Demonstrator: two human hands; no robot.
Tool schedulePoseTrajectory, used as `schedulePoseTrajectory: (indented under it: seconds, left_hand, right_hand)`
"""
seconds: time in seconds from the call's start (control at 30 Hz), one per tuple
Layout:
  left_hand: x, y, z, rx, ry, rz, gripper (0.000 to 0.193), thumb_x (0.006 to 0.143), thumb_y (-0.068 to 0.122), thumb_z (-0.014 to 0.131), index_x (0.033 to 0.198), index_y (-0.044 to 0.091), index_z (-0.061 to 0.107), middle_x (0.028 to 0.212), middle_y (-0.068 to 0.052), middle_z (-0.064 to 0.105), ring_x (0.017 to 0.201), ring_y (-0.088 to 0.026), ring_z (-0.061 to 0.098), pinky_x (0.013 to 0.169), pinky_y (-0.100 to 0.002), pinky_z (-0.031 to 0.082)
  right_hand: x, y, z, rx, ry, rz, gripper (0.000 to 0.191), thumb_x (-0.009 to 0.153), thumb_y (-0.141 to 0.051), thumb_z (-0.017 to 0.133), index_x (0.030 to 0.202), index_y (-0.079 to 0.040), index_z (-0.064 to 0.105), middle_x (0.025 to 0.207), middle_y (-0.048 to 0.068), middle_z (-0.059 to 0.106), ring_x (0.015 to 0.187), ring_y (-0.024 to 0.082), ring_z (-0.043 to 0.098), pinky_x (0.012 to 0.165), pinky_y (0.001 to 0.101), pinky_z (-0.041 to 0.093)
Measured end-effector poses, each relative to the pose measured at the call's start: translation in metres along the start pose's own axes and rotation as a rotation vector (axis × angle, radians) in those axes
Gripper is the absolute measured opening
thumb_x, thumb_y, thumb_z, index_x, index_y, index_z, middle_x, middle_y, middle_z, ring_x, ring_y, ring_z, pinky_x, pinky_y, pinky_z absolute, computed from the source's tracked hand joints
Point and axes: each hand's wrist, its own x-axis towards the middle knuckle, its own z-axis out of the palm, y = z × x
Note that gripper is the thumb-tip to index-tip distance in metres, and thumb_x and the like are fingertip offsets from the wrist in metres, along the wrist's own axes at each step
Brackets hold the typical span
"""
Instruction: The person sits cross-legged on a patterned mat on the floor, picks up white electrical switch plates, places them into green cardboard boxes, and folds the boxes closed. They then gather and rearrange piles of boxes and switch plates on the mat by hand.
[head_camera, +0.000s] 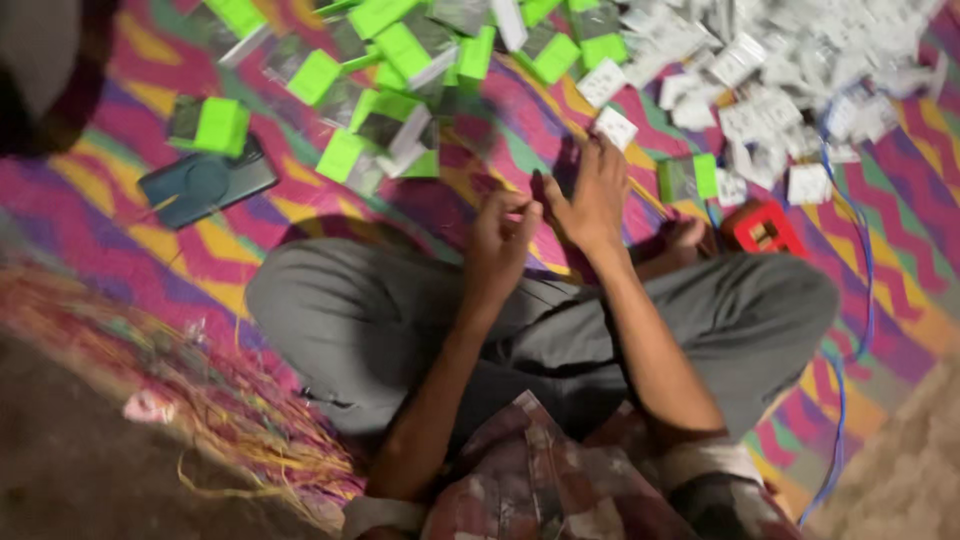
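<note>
Sitting cross-legged on the zigzag mat (120, 190), my right hand (590, 195) pinches a small white packet (615, 127) at its fingertips, grip nearly closed, while my left hand (500, 240) curls beside it, its hold hidden from me.

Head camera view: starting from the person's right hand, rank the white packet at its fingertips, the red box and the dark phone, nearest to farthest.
From the right hand:
1. White packet, at the fingertips, just above.
2. Red box, on the mat to the right.
3. Dark phone, far left, beyond the left hand.
</note>
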Motion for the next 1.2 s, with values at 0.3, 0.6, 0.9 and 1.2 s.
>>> schedulePoseTrajectory:
  seconds: [0.3, 0.6, 0.9, 1.2]
  left_hand:
    - [0.001, 0.012, -0.004, -0.035, -0.09, 0.047, 0.017, 0.101, 0.021, 0.07, 0.104, 0.006, 0.065, 0.087, 0.005, 0.061, 0.07, -0.003, 0.05, 0.06, -0.022, 0.043]
    - [-0.001, 0.012, -0.007, -0.009, -0.064, -0.003, 0.017, 0.099, 0.022, 0.07, 0.097, 0.006, 0.066, 0.078, 0.005, 0.062, 0.064, -0.002, 0.05, 0.055, -0.022, 0.041]
    - [0.002, 0.007, -0.006, 0.143, -0.043, 0.015, 0.021, 0.095, 0.026, 0.073, 0.098, 0.006, 0.068, 0.079, 0.001, 0.067, 0.068, -0.006, 0.059, 0.061, -0.025, 0.049]
    - [0.0, 0.01, -0.003, 0.148, -0.071, -0.053, 0.023, 0.094, 0.028, 0.073, 0.102, 0.007, 0.069, 0.08, 0.0, 0.069, 0.067, -0.007, 0.06, 0.06, -0.026, 0.05]
  right_hand:
    - [0.044, 0.034, 0.002, 0.117, -0.016, 0.333, 0.058, 0.084, -0.02, 0.084, 0.132, -0.006, 0.055, 0.126, 0.021, 0.06, 0.12, 0.043, 0.054, 0.1, 0.0526, 0.045]
    - [0.063, 0.015, -0.014, 0.787, 0.227, 0.661, 0.048, 0.084, -0.026, 0.074, 0.12, -0.008, 0.048, 0.11, 0.014, 0.067, 0.096, 0.036, 0.073, 0.08, 0.0406, 0.058]
    - [0.088, 0.025, -0.011, 0.229, 0.161, 0.202, 0.044, 0.082, -0.041, 0.085, 0.108, -0.011, 0.065, 0.119, 0.018, 0.067, 0.105, 0.039, 0.064, 0.087, 0.0462, 0.053]
    - [0.092, 0.013, 0.006, 0.269, 0.174, 0.273, 0.057, 0.089, -0.04, 0.077, 0.128, -0.007, 0.053, 0.115, 0.02, 0.059, 0.102, 0.043, 0.063, 0.078, 0.0518, 0.052]
